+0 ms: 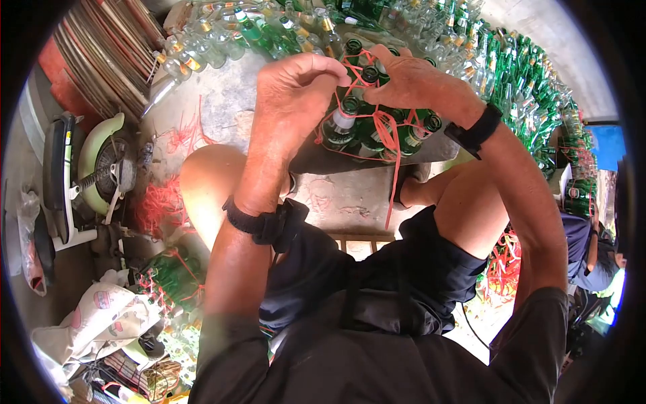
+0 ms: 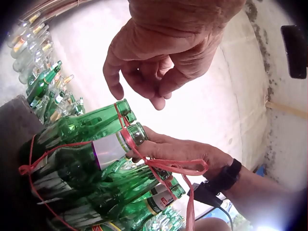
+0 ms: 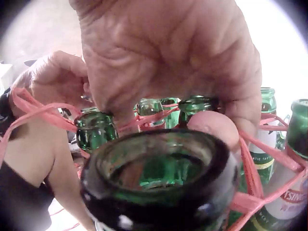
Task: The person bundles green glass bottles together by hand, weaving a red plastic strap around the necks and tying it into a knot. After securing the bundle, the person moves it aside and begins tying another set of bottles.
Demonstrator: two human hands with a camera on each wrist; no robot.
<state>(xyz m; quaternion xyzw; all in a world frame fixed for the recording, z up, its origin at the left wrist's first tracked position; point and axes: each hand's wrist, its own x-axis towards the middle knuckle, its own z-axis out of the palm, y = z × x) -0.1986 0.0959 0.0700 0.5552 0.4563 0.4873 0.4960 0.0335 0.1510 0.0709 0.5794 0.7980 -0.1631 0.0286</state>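
Observation:
Several green bottles stand bunched together, bound by red plastic twine with a loop and a loose tail. My left hand hovers at the bundle's left side. In the left wrist view that hand is above the bottle necks, fingers loosely bent, with nothing visible in them. My right hand reaches over the bundle's far right. The right wrist view shows this hand with its fingers curled about a bottle neck, next to the twine; its grip is partly hidden.
Clear and green bottles lie piled behind the bundle, with more stacked at the right. A wheel is at the left, near heaped red twine. A cloth bag lies lower left. Another person's arm shows at far right.

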